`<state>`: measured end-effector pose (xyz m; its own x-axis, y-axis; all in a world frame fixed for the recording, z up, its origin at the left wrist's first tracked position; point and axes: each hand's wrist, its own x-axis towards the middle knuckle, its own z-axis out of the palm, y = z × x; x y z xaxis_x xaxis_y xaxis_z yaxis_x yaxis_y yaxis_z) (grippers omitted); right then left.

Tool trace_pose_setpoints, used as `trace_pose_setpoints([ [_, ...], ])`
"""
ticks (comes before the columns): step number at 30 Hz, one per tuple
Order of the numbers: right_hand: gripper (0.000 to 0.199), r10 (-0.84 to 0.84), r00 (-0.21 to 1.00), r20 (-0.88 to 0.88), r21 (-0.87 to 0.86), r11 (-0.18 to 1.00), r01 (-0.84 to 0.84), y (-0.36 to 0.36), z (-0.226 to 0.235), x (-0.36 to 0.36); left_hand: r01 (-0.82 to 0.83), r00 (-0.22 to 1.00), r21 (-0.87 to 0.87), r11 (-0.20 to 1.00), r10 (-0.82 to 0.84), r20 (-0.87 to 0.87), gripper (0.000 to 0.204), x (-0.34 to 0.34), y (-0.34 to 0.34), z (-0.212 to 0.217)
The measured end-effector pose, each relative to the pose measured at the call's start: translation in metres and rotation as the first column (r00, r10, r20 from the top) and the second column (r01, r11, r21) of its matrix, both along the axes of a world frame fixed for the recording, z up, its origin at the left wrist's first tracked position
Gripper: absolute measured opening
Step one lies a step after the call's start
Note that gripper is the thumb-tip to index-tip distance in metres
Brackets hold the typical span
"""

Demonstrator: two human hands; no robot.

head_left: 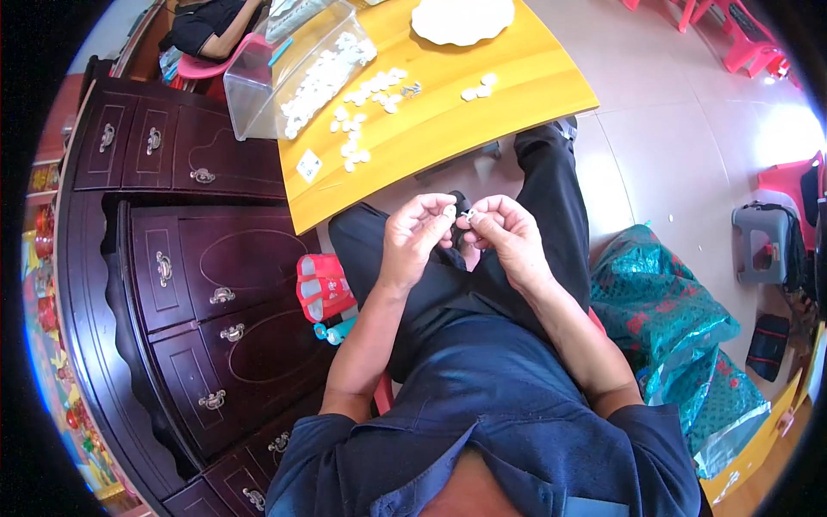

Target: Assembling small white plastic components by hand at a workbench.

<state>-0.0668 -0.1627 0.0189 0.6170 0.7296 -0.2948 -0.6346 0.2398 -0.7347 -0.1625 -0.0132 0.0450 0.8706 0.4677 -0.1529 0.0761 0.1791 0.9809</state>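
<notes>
Above my lap, just off the table's near edge, my two hands are close together. In my left hand (416,234), a small white round piece (449,210) is pinched between thumb and fingers. My right hand (510,236) pinches a small pale piece (468,215) with a greyish part; its kind is too small to make out. A narrow gap separates the two pieces. On the yellow table (448,129) lie several loose white pieces (379,84) like those in the clear plastic bin (258,96). Beside them is a little pile of grey metal bits (412,89).
A white scalloped plate (463,19) sits at the table's far side, and a small printed card (308,165) near its left edge. Dark wooden drawers (215,284) stand at left. To my right are a green patterned bag (659,310) and a grey stool (765,243). Another person's arm (226,39) shows far left.
</notes>
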Motion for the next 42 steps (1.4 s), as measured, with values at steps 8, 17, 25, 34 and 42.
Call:
trace_pose_setpoints([
  [8,0.010,-0.003,1.000,0.020,-0.001,1.000,0.003,0.001,-0.004,-0.001,0.022,1.000,0.091,0.996,-0.022,-0.004,0.021,0.001,-0.006,0.006],
  [17,0.009,-0.098,0.978,-0.183,0.027,0.994,0.105,0.000,-0.008,0.002,-0.041,0.999,0.021,0.999,0.041,0.023,0.014,0.001,-0.015,0.003],
  [25,0.010,-0.223,0.858,-0.462,0.084,0.953,0.292,0.000,-0.022,0.004,0.062,0.998,0.108,0.992,-0.063,0.013,0.010,0.010,-0.072,-0.028],
  [34,0.008,-0.215,0.886,-0.411,0.068,0.962,0.265,0.001,-0.013,0.005,0.223,0.974,0.258,0.940,-0.205,-0.094,0.013,0.007,-0.060,-0.013],
  [42,0.010,-0.181,0.954,-0.238,0.070,0.977,0.203,0.001,-0.006,0.003,-0.054,0.998,0.268,0.962,0.045,0.041,0.027,0.005,-0.023,0.000],
])
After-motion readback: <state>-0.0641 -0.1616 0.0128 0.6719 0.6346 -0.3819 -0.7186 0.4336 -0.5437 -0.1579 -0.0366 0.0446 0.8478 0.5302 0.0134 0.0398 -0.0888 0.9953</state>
